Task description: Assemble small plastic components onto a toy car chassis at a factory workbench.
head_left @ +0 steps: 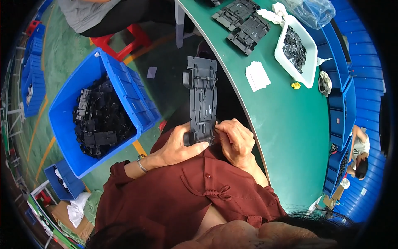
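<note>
A long black plastic chassis (203,97), like the underside of a toy car, stands out lengthwise in front of my lap. Its near left corner is gripped by my left hand (178,145), with the thumb across the near end. My right hand (235,139) is at the near right edge of the chassis, its fingers curled and pinched together against that side. Whatever may be between those right fingertips is hidden or too small to name.
At my left a blue crate (120,79) holds many black plastic parts. On the green table (286,133) lie black chassis pieces (251,31), white paper (258,76) and a white tray (313,68) of small dark parts. Blue bins (338,120) line the right edge. Another person sits beyond a red stool (134,39).
</note>
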`<state>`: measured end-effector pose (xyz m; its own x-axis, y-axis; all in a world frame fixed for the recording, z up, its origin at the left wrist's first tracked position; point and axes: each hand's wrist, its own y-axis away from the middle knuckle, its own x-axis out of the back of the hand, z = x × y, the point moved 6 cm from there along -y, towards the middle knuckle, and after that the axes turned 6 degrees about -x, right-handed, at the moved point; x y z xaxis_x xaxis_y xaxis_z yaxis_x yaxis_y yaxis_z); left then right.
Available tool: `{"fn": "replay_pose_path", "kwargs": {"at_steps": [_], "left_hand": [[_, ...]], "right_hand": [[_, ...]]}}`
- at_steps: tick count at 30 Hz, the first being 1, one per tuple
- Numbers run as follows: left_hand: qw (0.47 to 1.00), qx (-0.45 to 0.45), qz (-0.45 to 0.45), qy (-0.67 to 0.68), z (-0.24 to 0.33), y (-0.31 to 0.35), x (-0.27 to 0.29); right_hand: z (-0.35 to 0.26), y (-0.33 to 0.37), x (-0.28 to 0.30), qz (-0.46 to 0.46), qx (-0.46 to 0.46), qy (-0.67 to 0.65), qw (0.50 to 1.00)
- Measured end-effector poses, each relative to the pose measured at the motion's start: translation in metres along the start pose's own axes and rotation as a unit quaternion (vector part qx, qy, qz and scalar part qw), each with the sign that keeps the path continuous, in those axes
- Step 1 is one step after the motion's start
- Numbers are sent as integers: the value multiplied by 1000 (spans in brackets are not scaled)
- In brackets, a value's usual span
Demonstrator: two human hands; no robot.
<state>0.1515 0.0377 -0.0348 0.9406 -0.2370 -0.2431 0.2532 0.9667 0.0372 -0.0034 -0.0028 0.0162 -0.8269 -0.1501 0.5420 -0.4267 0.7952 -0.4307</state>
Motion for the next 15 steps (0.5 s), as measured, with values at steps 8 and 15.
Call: {"fn": "replay_pose_path", "kwargs": {"at_steps": [8, 15], "left_hand": [[1000, 6, 1, -4, -3, 0, 1], [1000, -3, -7, -25, -4, 3, 0]], "right_hand": [[-2, -2, -1, -15, -9, 16, 1000], [-8, -5, -4, -41, -37, 55, 997]]}}
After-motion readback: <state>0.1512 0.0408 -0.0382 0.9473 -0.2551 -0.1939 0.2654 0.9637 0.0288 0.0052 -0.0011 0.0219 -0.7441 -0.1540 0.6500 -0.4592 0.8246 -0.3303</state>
